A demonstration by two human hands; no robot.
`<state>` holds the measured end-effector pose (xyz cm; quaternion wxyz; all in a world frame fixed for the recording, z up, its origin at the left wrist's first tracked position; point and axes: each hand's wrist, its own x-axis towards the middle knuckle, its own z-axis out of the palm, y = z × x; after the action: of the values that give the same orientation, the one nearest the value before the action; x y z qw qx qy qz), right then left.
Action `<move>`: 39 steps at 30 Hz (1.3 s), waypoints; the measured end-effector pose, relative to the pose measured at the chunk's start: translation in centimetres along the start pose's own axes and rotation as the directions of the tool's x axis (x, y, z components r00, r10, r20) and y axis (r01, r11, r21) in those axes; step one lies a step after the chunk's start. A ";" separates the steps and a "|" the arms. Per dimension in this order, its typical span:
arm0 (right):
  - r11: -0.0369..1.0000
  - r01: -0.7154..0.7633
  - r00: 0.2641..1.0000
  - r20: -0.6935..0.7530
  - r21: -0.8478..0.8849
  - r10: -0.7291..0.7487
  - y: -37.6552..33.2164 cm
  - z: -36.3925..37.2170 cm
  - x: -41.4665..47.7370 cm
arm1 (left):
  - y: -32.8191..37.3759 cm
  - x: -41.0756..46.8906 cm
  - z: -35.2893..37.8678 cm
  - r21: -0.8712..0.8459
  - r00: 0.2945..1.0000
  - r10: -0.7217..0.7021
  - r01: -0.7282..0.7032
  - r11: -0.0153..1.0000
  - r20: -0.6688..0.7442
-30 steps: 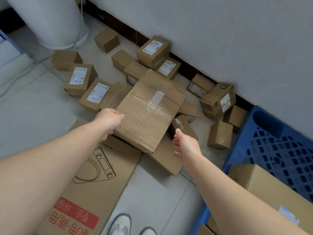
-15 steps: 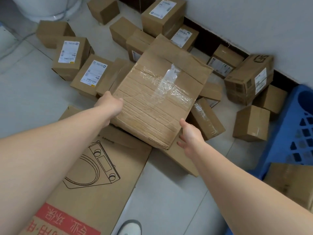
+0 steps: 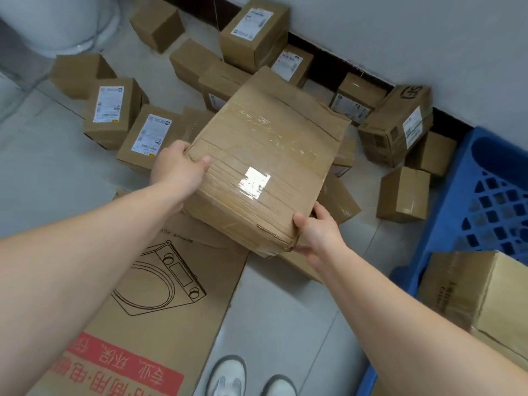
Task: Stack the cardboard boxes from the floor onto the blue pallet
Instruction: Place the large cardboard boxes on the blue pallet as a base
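Observation:
A large taped cardboard box is held tilted above the floor pile in the middle of the view. My left hand grips its left edge, thumb on top. My right hand grips its near right corner, thumb on top and fingers underneath. The blue pallet lies at the right edge, with a brown box standing on its near part. Several small cardboard boxes, some with white labels, lie scattered along the wall, among them a labelled box beside my left hand.
A big flat carton printed with a drawing and red characters lies on the floor at lower left. A white round column base stands at top left. The grey wall runs along the back. My shoes show at the bottom.
Both hands have closed on the large box, the left on its edge and the right on its near corner. The box has come up off the pile and nearer to me.

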<state>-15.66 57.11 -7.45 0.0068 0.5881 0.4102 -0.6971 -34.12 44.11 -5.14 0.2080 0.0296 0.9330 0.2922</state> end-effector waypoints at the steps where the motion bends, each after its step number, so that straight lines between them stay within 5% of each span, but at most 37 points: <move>1: 1.000 0.015 1.000 -0.011 0.019 -0.015 -0.5 -0.5 -0.9 | 0.9 -0.6 -0.7 -0.009 1.000 0.022 -0.022 1.000 0.005; 19: 0.949 0.287 0.933 -0.261 0.130 -0.246 -11.3 -14.5 -18.0 | 21.1 -13.2 -5.9 -0.104 0.926 0.337 -0.323 0.941 0.173; 39: 0.881 0.338 0.826 -0.553 0.332 -0.108 -4.3 -35.5 -26.9 | 32.3 -32.1 5.8 -0.114 0.711 0.557 -0.569 0.814 0.429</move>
<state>19.48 67.80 18.18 -0.3128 0.6881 0.3058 -0.5790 -4.59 68.29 20.47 0.3154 0.3806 0.8105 0.3143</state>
